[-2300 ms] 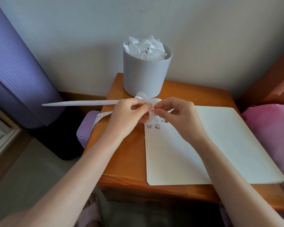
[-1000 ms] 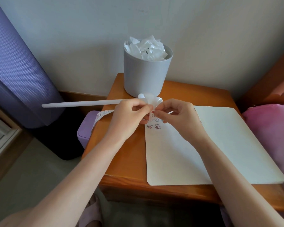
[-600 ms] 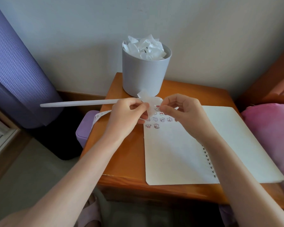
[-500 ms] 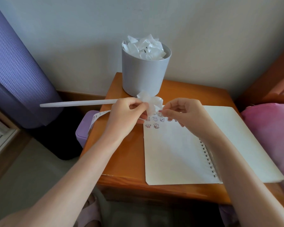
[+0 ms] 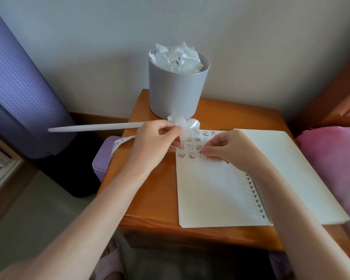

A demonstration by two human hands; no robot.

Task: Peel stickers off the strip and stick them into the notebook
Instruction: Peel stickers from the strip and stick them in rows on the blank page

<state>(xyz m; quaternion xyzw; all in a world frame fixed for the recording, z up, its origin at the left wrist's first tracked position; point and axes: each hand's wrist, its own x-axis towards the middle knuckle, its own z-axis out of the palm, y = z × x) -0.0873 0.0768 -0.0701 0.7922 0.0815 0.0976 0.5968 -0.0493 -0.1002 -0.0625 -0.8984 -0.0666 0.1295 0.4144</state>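
Head camera looks down at two bare arms reaching over a small orange wooden bench [image 5: 154, 190]. Closest to the person, an open spiral notebook [image 5: 220, 195] lies flat on the bench, and its near part is a plain white page. Up near the top of the left page sit rows of little stickers [image 5: 191, 147] with tiny animal pictures. The right hand [image 5: 228, 148] is curled, and its thumb and first finger pinch one sticker [image 5: 202, 155] right down on the page, at the end of the lowest row. The left hand [image 5: 156, 142] hangs just above the top left corner of the notebook, with its fingers closed around the sticker strip [image 5: 122, 140]. One end of the strip, with pictures on it, droops to the left over a purple box [image 5: 102, 158] that sits beside the bench; the inside of the box cannot be seen. A curly bit of shiny white backing [image 5: 187, 126] puffs up above the left hand, and a long white tail [image 5: 93, 127] sticks straight out to the left. Behind the hands, at the back of the bench, stands a round grey bin [image 5: 176, 91]. It is full to the top with crumpled white paper [image 5: 178, 58]. A big purple roll [image 5: 18, 87] leans far left, and a pink cushion [image 5: 331, 158] is on the right.
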